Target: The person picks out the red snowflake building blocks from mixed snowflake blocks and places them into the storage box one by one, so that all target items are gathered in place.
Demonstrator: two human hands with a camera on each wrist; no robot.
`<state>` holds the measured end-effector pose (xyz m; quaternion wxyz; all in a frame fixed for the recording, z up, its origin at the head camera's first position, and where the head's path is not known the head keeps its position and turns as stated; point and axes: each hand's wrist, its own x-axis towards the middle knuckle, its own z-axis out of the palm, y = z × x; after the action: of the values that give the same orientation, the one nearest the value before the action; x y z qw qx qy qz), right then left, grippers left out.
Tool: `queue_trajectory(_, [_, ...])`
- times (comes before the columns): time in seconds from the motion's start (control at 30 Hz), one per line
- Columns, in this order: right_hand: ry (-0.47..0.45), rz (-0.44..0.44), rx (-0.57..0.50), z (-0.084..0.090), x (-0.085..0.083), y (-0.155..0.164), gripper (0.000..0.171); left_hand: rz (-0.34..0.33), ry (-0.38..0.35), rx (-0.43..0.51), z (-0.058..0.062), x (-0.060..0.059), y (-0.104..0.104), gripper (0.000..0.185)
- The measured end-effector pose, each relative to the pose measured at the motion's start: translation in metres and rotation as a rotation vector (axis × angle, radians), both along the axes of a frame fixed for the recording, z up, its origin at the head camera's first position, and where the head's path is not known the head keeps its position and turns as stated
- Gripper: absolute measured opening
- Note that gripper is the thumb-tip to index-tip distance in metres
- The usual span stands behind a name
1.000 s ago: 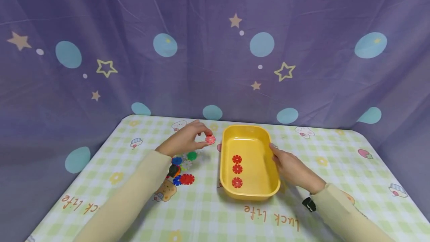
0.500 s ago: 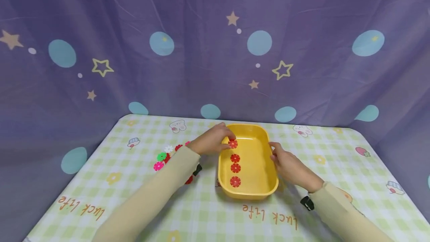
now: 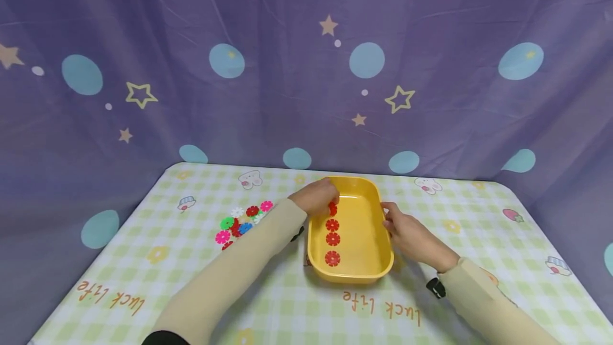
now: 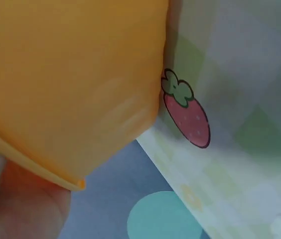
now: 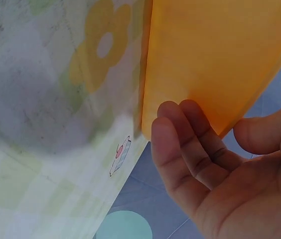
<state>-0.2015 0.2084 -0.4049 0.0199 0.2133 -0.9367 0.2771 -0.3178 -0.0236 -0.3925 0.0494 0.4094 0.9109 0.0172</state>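
A yellow tray (image 3: pixel 361 228) stands on the table, its long sides running away from me. My left hand (image 3: pixel 317 196) reaches over its left rim, with curled fingertips down inside at a red notched plastic disc (image 3: pixel 332 210), which they partly cover. Three more red discs (image 3: pixel 332 239) lie flat in a column along the tray's left side. The left wrist view shows the tray's outer wall (image 4: pixel 80 84), with the inner fingertips hidden behind it. My right hand (image 3: pixel 412 234) holds the right rim, thumb (image 5: pixel 260 134) at the edge and fingers against the outer wall.
Left of the tray lies a loose pile of notched discs (image 3: pixel 234 226) in red, pink, green, blue and white, partly covered by the left sleeve (image 3: pixel 239 270). A checked cloth (image 3: pixel 158 281) covers the table. Behind it hangs a purple curtain (image 3: pixel 287 95).
My left hand has carried a red disc rightward from beside the pile, over the rim and down into the tray. The right hand keeps its hold on the rim.
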Motion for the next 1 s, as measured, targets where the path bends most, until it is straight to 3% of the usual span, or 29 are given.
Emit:
queue_trajectory(0.17, [0.025, -0.004, 0.007, 0.001, -0.001, -0.001, 0.039, 0.015, 0.046, -0.060, 0.002, 0.002, 0.004, 0.025])
queue_trajectory(0.33, [0.012, -0.016, 0.011, 0.001, -0.001, -0.002, 0.039, 0.022, 0.093, -0.090, 0.001, 0.003, 0.007, 0.019])
queue_trajectory(0.43, [-0.005, -0.025, 0.013, 0.001, -0.001, -0.003, 0.039, 0.027, 0.070, -0.068, 0.002, 0.003, 0.006, 0.014])
queue_trajectory(0.57, [-0.004, -0.022, 0.013, 0.000, -0.001, -0.003, 0.039, -0.003, 0.043, 0.017, 0.011, 0.000, -0.005, 0.025])
queue_trajectory(0.7, [0.013, -0.011, 0.018, 0.002, 0.000, -0.002, 0.040, -0.048, 0.082, 0.131, 0.033, 0.000, -0.032, 0.025])
queue_trajectory(0.8, [0.010, -0.007, 0.018, 0.004, 0.001, -0.003, 0.040, -0.031, 0.112, 0.193, 0.046, 0.004, -0.066, 0.022])
queue_trajectory(0.87, [-0.005, -0.010, 0.015, 0.004, 0.001, -0.003, 0.041, 0.002, 0.109, 0.200, 0.050, 0.009, -0.089, 0.021])
queue_trajectory(1.0, [-0.019, -0.014, 0.014, 0.005, 0.002, -0.003, 0.041, 0.092, 0.052, 0.125, 0.045, 0.017, -0.133, 0.023])
